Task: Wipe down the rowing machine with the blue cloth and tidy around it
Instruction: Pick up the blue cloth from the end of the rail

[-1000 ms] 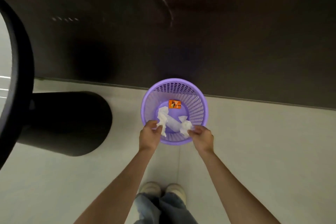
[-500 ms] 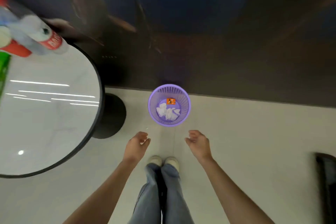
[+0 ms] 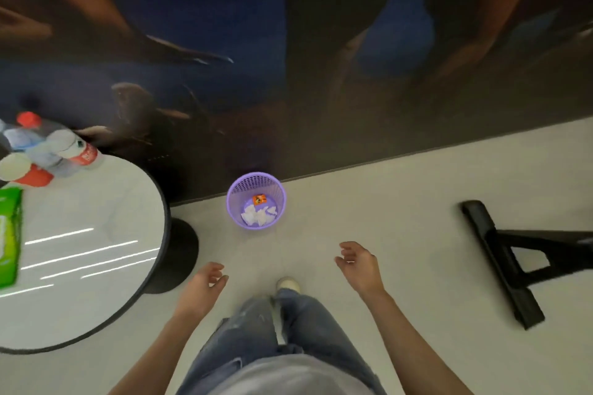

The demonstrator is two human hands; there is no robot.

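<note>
Purple mesh wastebasket (image 3: 256, 200): upright on the pale floor (image 3: 401, 202), against the foot of the dark wall mural (image 3: 288, 42). Contents: crumpled white tissues (image 3: 258, 215) at the bottom, one small orange wrapper (image 3: 259, 199) behind them.

Left hand (image 3: 202, 287): empty, fingers loosely curled, released, held above the floor nearer the camera than the wastebasket and apart from it.

Right hand (image 3: 359, 264): empty, fingers loosely spread, released, likewise apart from the wastebasket.

Below the hands: jeans-clad legs, one light shoe (image 3: 288, 284) on the floor.

Left of the wastebasket: round white counter (image 3: 96, 234) with dark rim on a black pedestal base (image 3: 179, 253). On the counter: cluster of bottles (image 3: 48, 151) with red labels and caps at the far edge; green wipes pack (image 3: 9, 234) at the left edge.

Right of the wastebasket, well apart: black foot of the rowing machine (image 3: 503, 263), resting on the floor. Blue cloth: not in view.
</note>
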